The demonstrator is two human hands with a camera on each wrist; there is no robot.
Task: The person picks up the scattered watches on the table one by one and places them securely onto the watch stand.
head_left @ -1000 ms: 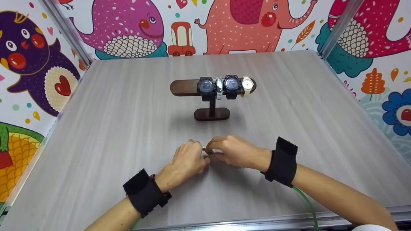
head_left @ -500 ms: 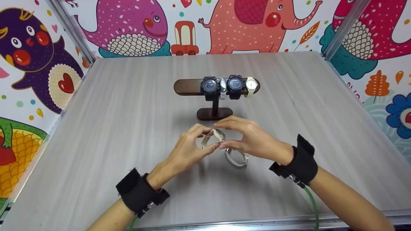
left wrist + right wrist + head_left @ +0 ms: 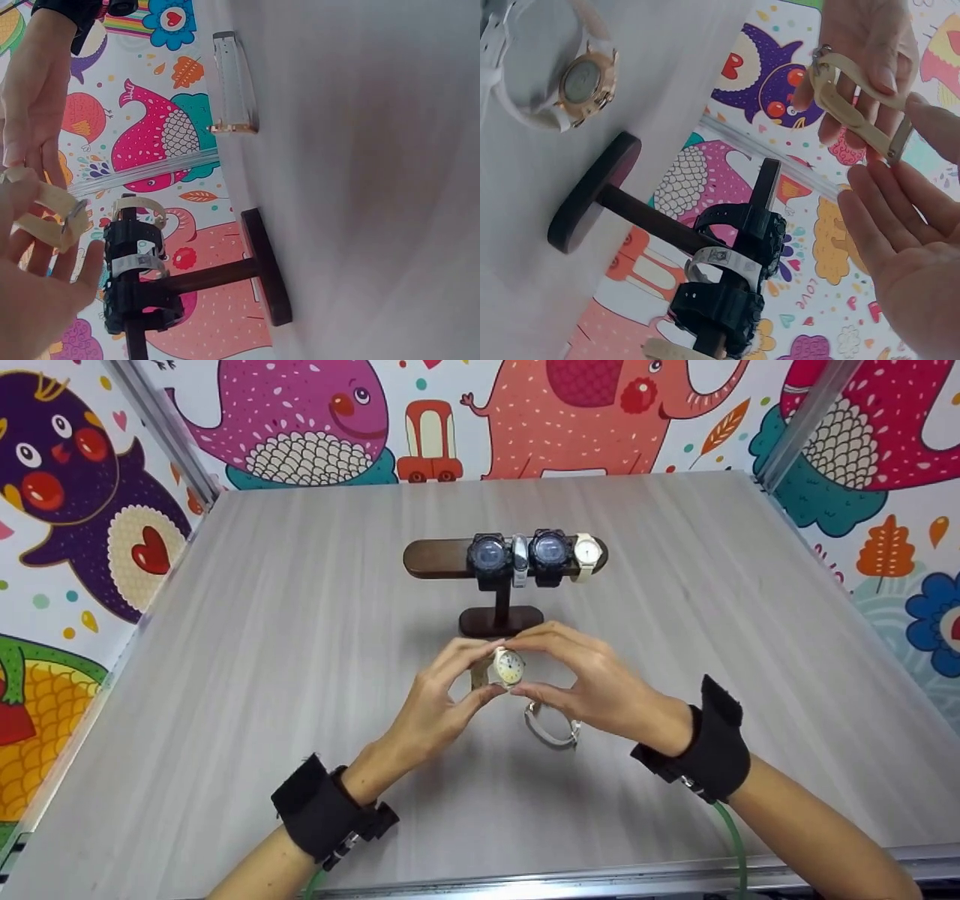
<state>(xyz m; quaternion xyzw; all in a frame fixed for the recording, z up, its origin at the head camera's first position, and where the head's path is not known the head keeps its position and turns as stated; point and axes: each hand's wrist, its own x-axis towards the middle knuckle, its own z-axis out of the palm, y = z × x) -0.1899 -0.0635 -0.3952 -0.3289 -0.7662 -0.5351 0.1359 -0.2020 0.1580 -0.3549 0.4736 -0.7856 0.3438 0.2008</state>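
Holds the cream watch point(image 3: 508, 667) raised over the tabletop point(image 3: 300, 660), pinching with both left hand point(image 3: 421, 709) and right hand point(image 3: 611, 681). Keeps dial point(image 3: 511, 664) nearer right hand, strap loop point(image 3: 480, 673) running toward left. Has watch stand point(image 3: 501, 621) toward the far edge, white-strapped watch point(image 3: 585, 84) toward the near.

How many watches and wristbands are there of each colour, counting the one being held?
Black watches: 2
Cream watches, one held, one on the stand: 2
White-strapped watch: 1
Slim silver-and-white band: 1
Total: 6
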